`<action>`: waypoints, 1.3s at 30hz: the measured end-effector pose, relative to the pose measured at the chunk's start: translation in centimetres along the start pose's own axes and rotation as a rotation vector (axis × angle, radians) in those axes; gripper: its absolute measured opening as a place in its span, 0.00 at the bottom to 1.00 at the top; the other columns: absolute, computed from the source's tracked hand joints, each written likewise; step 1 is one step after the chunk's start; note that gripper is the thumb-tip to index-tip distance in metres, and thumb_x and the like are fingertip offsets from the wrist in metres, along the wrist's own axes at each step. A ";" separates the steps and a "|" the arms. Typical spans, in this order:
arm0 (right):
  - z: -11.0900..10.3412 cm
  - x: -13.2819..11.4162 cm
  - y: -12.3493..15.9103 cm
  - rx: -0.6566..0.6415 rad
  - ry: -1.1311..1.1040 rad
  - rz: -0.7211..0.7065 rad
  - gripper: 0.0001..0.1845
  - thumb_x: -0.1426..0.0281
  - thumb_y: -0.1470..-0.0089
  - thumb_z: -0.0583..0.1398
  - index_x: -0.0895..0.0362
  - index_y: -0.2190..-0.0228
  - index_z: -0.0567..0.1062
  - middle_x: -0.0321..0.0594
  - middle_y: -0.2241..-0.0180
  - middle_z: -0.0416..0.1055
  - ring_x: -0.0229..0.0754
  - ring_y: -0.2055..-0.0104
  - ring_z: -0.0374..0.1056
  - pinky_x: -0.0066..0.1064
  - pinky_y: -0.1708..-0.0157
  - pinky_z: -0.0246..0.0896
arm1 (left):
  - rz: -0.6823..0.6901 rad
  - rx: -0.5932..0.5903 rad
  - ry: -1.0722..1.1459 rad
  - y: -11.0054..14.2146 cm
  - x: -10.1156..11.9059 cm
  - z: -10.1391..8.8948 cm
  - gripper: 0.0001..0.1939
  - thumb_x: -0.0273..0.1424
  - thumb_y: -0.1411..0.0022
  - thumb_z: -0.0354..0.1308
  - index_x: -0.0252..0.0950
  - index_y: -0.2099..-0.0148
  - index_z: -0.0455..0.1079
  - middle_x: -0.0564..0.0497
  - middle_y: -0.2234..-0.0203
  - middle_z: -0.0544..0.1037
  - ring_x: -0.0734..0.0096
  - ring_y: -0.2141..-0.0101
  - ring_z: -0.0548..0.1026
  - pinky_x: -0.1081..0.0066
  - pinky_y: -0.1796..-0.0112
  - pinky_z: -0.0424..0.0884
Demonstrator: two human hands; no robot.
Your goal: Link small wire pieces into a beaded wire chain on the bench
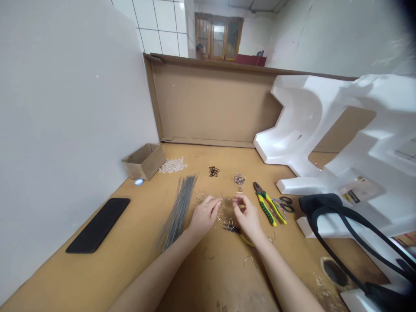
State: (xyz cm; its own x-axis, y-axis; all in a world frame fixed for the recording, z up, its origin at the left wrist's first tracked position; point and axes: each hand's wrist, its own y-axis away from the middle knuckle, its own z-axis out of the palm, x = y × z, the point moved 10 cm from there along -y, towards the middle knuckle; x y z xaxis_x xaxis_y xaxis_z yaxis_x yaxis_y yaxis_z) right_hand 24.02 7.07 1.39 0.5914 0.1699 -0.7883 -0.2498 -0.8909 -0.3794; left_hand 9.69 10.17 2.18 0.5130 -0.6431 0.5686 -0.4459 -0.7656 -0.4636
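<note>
A: What's the biggest thing around the hands?
B: The table (130, 277), spread beneath both. Then a white moulded foam piece (360, 151), ahead and to the right of the right hand (246, 214), and a cardboard panel (214, 104) well ahead of the two.
A: Next?
B: A long bundle of grey wires (180, 208) just left of the left hand (205, 212). Farther left, a flat black slab (99, 225), then a small cardboard box (155, 162) ahead and left.
A: And the hands?
B: Near each other but apart, fingers bent in toward the thumbs. I can't tell whether either is closed on a wire.
A: Tools?
B: Yellow-and-green pliers (264, 208) right of the right hand, smaller pliers (232, 228) partly hidden by it, and scissors (282, 202) beyond the bigger pair.
A: Smallest?
B: Clear bits (173, 165) ahead and left of the left hand, dark rings (213, 171) ahead of it, a wire heap (239, 179) ahead of the right. Curved wire pieces (230, 223) lie between the hands.
</note>
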 end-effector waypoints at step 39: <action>3.6 -4.0 3.2 -0.198 0.346 -0.138 0.17 0.66 0.43 0.50 0.53 0.55 0.72 0.36 0.79 0.75 0.40 0.78 0.70 0.25 0.76 0.57 | 0.406 0.382 -0.095 2.3 3.6 -4.5 0.19 0.23 0.40 0.46 0.36 0.47 0.61 0.43 0.56 0.69 0.70 0.57 0.71 0.70 0.57 0.70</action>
State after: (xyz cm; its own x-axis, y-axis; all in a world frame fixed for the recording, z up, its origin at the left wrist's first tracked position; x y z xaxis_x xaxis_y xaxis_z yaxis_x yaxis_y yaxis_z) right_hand 18.09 5.07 1.65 0.8399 0.1717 -0.5149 -0.0179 -0.9393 -0.3425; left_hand 7.19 6.21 6.25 0.4272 -0.8724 0.2377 -0.3328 -0.3961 -0.8558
